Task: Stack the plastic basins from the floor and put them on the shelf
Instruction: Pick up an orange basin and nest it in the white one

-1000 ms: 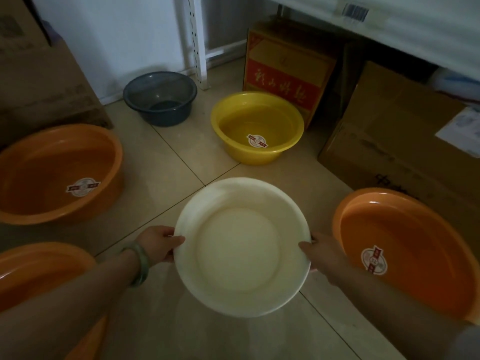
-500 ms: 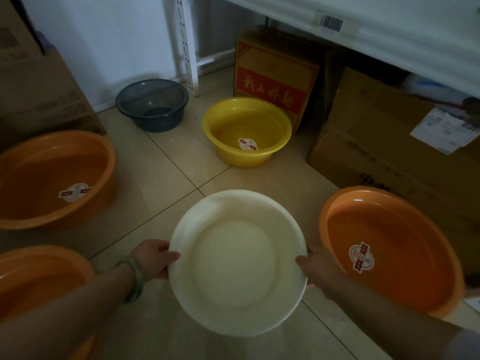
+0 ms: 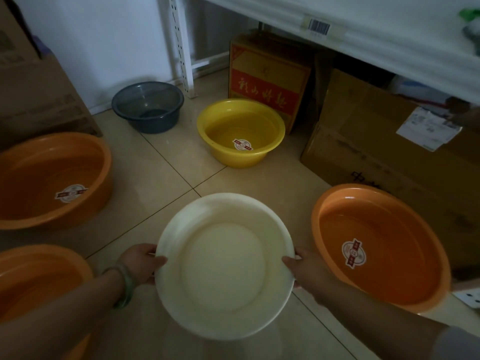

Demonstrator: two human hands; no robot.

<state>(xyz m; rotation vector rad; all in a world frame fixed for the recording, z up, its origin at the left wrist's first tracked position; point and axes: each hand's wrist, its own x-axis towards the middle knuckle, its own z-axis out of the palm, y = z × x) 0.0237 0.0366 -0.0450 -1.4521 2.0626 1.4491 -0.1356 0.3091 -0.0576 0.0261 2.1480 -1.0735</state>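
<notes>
White basin held by its rim at both sides, above the tiled floor.

The left hand [image 3: 141,262] and right hand [image 3: 307,267] are each closed on opposite edges of the white plastic basin [image 3: 224,266], fingers curled under the rim. It looks light, thin-walled and somewhat flexible, smooth enough to slip, so the rolled rim is the sound place to grip. The yellow basin [image 3: 240,132], grey basin [image 3: 148,106] and three orange basins [image 3: 380,246] sit apart on the floor, below the white shelf [image 3: 363,29].
</notes>
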